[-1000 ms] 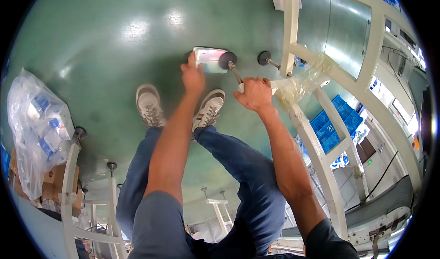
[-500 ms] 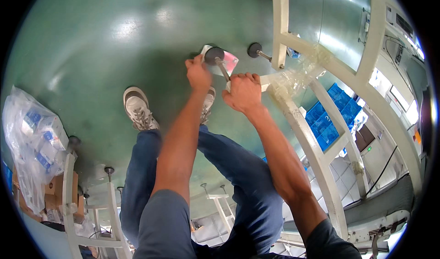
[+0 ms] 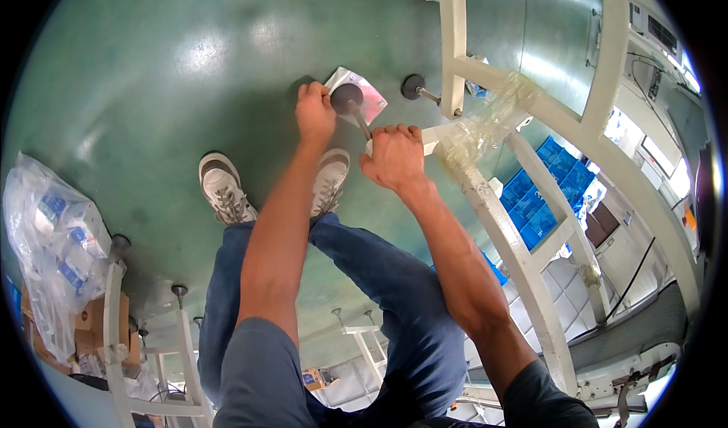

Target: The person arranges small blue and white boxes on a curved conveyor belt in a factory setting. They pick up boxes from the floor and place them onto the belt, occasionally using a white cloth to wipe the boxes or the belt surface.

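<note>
My right hand is closed over the end of a white metal frame leg, where a threaded rod comes out. On that rod sits a round black levelling foot. My left hand is just left of the foot, fingers curled and thumb side hidden; what they hold, if anything, I cannot make out. A white and pink packet shows behind the foot, its left edge close to my left fingertips. Whether they touch it is unclear.
More of the white frame stands on my right, wrapped with clear film; another black foot sticks out beside it. Blue crates lie beyond. At left are a plastic bag of boxes and a cardboard box. My shoes are below my hands.
My left hand has shifted slightly left, away from the foot. More of the packet's upper corner and of my right shoe shows. The whole view has drifted a little; my right hand keeps its grip.
</note>
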`<state>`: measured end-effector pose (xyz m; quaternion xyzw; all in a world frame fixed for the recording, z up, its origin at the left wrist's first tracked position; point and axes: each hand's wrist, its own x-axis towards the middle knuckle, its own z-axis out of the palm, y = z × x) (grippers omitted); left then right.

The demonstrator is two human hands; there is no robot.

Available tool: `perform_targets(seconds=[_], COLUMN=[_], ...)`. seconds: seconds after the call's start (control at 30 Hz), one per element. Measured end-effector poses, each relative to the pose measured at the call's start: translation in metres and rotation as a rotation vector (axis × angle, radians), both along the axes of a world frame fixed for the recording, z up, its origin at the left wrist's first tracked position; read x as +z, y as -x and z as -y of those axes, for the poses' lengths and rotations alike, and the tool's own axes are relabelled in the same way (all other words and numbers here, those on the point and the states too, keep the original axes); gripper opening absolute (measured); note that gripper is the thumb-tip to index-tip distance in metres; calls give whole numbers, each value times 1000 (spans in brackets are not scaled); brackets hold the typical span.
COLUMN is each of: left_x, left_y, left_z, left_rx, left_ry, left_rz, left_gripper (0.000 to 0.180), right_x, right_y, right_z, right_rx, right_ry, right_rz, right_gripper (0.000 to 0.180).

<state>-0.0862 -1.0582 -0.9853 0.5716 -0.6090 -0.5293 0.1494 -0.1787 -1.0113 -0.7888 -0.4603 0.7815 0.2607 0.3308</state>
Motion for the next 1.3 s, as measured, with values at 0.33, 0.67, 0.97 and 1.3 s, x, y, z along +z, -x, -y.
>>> perform_targets(seconds=[0.33,0.67,0.97,1.3], left_x=[-1,-35,3,169], left_y=[-21,-51,-27,-136], left_z=[3,19,8,6], left_rx=[22,-90,-210,-485], left_ry=[68,141,-120,-110], left_rz=[57,35,118,164], left_gripper=[9,23,48,34], right_x=[-1,-4,-2,113], right_y=[1,-1,-4,-155], right_z=[-3,-7,1,-33], right_rx=[5,-26,-22,-321], right_ry=[41,97,-17,392], right_rz=[-4,10,13,201], right_gripper=[38,39,40,48])
